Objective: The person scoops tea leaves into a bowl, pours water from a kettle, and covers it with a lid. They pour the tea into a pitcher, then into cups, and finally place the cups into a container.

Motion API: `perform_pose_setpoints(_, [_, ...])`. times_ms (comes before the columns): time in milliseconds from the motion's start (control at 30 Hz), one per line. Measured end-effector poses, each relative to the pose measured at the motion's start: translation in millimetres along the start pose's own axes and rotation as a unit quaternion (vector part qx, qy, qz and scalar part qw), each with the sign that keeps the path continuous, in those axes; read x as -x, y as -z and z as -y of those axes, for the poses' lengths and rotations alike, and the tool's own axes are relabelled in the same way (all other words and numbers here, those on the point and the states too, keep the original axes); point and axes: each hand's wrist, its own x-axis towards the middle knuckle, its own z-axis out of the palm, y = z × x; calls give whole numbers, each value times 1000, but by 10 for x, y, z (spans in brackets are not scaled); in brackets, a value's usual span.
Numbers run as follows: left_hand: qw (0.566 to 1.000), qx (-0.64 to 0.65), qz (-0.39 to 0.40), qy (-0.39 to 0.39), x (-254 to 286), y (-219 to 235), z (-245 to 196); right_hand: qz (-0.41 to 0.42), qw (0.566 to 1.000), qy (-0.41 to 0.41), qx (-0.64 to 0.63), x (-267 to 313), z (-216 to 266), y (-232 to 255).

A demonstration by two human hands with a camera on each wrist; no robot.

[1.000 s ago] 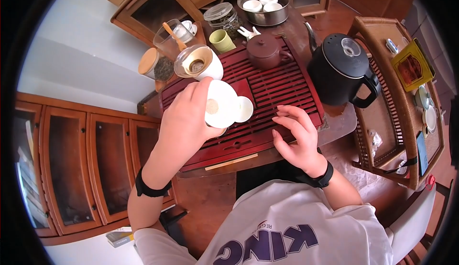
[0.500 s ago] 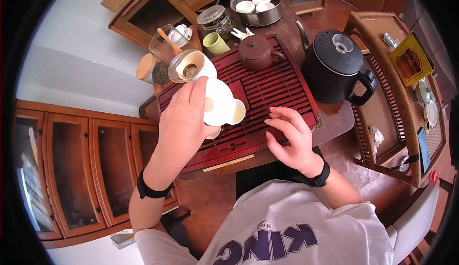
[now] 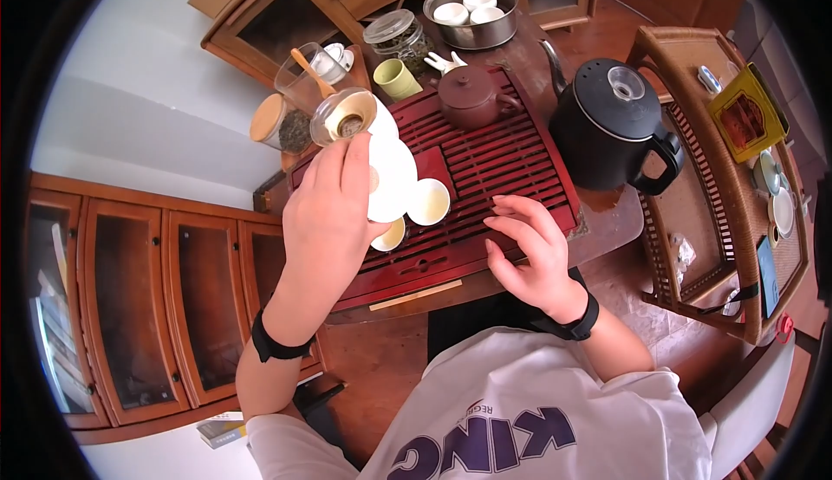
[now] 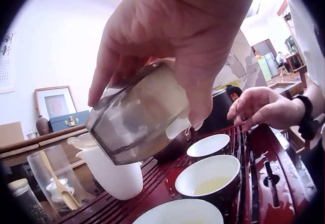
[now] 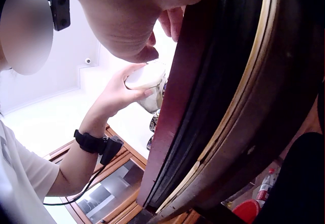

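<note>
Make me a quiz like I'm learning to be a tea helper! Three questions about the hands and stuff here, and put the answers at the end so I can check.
1. True or false: the left hand holds a tilted vessel.

2. The right hand is:
A) gripping the kettle
B) holding nothing
C) lifting the teapot

3. Fill in the missing number: the round metal pan holds ____ white cups.

Key: 1 true; 2 B; 3 three
</note>
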Motion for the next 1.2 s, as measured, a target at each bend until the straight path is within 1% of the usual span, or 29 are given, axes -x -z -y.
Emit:
perform_pose_setpoints(33, [1000,0,-1,2,5,5,19,-2,1000,1,3,2,2,-5])
perform_pose_setpoints(100, [997,49,12,52,12,19,80,1,1000,2,7,5,3,-6])
perform_pose_setpoints(133, [997,48,11,55,17,47,109,3,1000,2,12,8,3,-3])
perform_pose_setpoints(200, [981,153,14,120,25,121,195,3,1000,5,13,7,2,-4])
perform_pose_setpoints(233, [967,223,-1,127,30,127,291,1,1000,6,16,7,3,-9])
perform_pose_setpoints(267, [966,222,-2,130,47,125,399,3,1000,8,14,10,0,-13])
perform_pose_setpoints(333, [905,378,-22,193,104,121,613,-2,1000,9,21,21,-6,-19])
perform_pose_setpoints(367, [896,382,-17,224,131,133,696,-5,1000,8,19,26,-9,-31])
perform_pose_setpoints(400, [896,382,-19,227,165,97,809,-2,1000,10,17,28,-11,-33])
perform_pose_setpoints(467, [874,416,-57,246,251,-56,1007,0,1000,5,28,34,-9,-31])
perform_pose_setpoints(500, [862,422,-58,275,287,-104,1048,-2,999,10,31,23,-4,-32])
perform_pose_setpoints(533, [861,423,-59,276,325,-180,1100,0,999,10,31,27,-4,-32])
perform_pose_setpoints(600, [816,471,-75,327,394,-375,1218,-2,999,15,35,26,-4,-34])
perform_pose_setpoints(733, [815,460,-67,347,452,-683,1292,1,999,19,34,29,14,-39])
perform_pose_setpoints(800, [840,421,-75,335,460,-760,1281,-7,999,26,36,19,13,-44])
perform_pose_setpoints(900, [836,434,-89,323,495,-881,1317,-6,999,30,39,16,11,-47])
perform_pose_setpoints(1067, [842,439,-92,299,529,-760,1194,3,998,35,44,7,21,-34])
perform_pose_setpoints(1133, [819,490,-53,294,562,-718,1216,4,998,39,41,9,21,-39])
perform_pose_setpoints(1167, [818,488,-55,298,590,-720,1239,3,998,38,44,12,23,-38])
perform_pose_setpoints(1200, [817,490,-37,302,612,-736,1274,2,998,38,47,7,20,-36])
